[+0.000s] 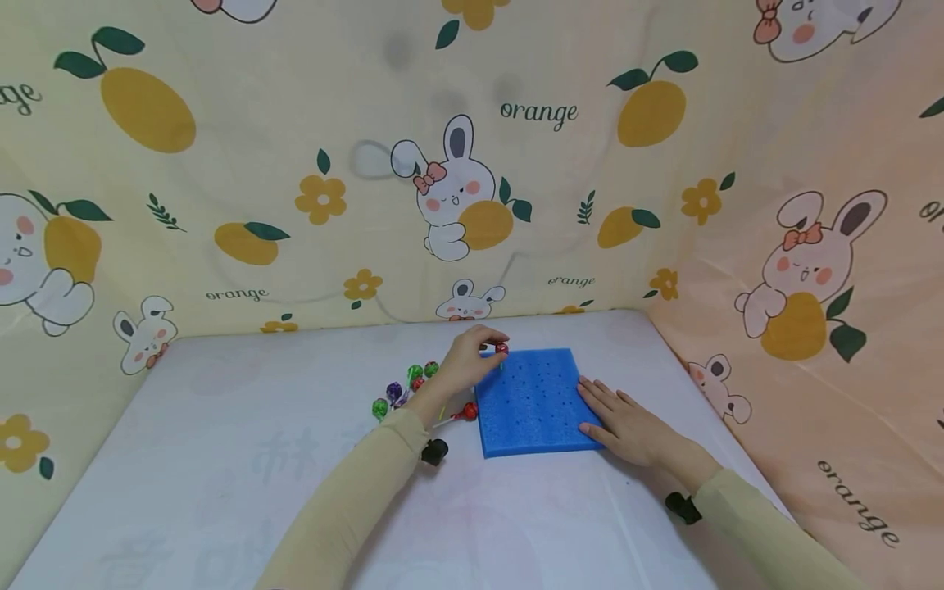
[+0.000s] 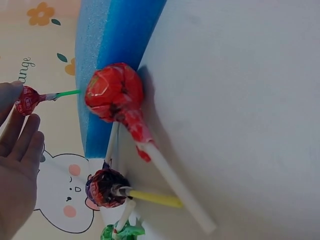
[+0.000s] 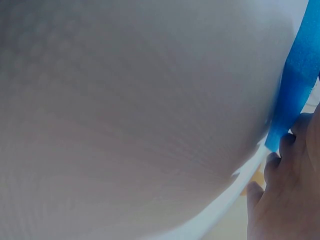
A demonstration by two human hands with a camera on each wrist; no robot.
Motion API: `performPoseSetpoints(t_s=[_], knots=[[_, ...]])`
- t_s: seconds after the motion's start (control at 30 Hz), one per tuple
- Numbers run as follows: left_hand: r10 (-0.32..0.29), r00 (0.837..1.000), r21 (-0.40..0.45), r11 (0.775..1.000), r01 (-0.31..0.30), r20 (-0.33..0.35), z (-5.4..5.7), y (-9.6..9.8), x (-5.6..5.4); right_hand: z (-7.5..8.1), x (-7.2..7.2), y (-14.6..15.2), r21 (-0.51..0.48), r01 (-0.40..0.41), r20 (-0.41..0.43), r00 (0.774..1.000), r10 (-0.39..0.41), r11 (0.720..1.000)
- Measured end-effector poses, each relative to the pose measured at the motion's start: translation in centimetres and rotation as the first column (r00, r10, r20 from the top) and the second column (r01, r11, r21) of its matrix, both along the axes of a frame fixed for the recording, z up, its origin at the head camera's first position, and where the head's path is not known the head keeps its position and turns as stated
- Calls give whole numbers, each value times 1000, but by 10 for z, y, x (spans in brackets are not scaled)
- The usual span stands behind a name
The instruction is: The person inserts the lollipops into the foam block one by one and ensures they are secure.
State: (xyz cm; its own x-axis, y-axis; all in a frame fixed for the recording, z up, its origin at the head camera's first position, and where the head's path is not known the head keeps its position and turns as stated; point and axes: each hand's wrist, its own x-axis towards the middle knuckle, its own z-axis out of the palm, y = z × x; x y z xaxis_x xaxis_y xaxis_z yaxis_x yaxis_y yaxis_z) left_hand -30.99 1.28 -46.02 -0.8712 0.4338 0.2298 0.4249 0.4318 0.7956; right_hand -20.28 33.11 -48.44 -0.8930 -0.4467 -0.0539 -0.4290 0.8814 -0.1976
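A blue foam board (image 1: 531, 406) with rows of small holes lies flat on the table. Over its far left corner, my left hand (image 1: 466, 360) pinches a red-wrapped lollipop (image 2: 27, 101) by its head between thumb and fingers. The lollipop's green stick (image 2: 67, 93) points down, its end right at the board's surface. My right hand (image 1: 627, 422) rests on the board's right edge with fingers extended and holds nothing. Beside the board's left edge lies another red lollipop (image 1: 469, 411) with a white stick, large in the left wrist view.
Several more lollipops lie in a loose group left of the board, among them a green one (image 1: 379, 408) and a purple one (image 1: 394, 391). The white table (image 1: 243, 459) meets a printed cloth backdrop (image 1: 354, 106) behind and at the right.
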Motion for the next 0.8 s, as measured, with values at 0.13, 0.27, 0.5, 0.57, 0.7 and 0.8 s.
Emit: performPoseSetpoints(t_s=[0.13, 0.27, 0.5, 0.57, 0.7, 0.8], knots=[[18, 1000, -3, 1000, -18, 7, 0, -2, 0, -1, 0, 0, -2, 0, 0, 1000, 0, 1000], [28, 1000, 14, 1000, -28, 0, 3, -5, 1, -3, -1, 1, -1, -1, -4, 1000, 1, 1000], [48, 997, 69, 997, -45, -52, 12, -18, 10, -5, -3, 3, 3, 6, 18, 1000, -6, 1000], [57, 996, 71, 996, -52, -70, 14, -24, 12, -6, -4, 4, 1, 5, 21, 1000, -5, 1000], [52, 995, 60, 997, -47, -83, 16, -39, 17, -7, -4, 5, 6, 6, 21, 1000, -6, 1000], [26, 997, 40, 999, -23, -74, 16, -50, 22, -8, -5, 5, 9, 7, 20, 1000, -7, 1000]])
